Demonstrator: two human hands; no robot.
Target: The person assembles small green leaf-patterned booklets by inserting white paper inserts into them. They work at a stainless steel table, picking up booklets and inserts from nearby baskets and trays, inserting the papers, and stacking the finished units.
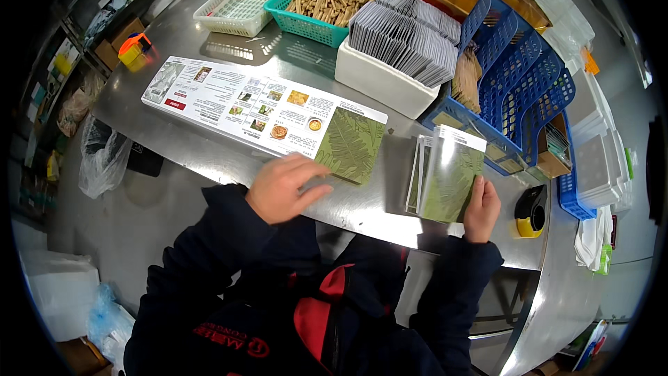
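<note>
A long printed leaflet sheet (pixel 240 108), apparently on top of a stack, lies flat across the metal table, with a green leaf-pattern panel (pixel 351 143) at its right end. My left hand (pixel 285 186) is over the near edge of this sheet, close to the green panel; its thumb and fingers are apart and nothing shows in them. At the right, my right hand (pixel 481 210) grips the right edge of a folded leaflet (pixel 451 179) with the same green leaf print. More folded leaflets (pixel 417 174) are just left of it, partly covered by it.
Behind stand a white box of upright grey-white packets (pixel 403 35), a green basket of wooden pieces (pixel 330 1), and a white basket (pixel 233 10). A blue rack (pixel 511 76) is at the back right. A black-and-yellow tape dispenser (pixel 531 212) sits near the table's right edge.
</note>
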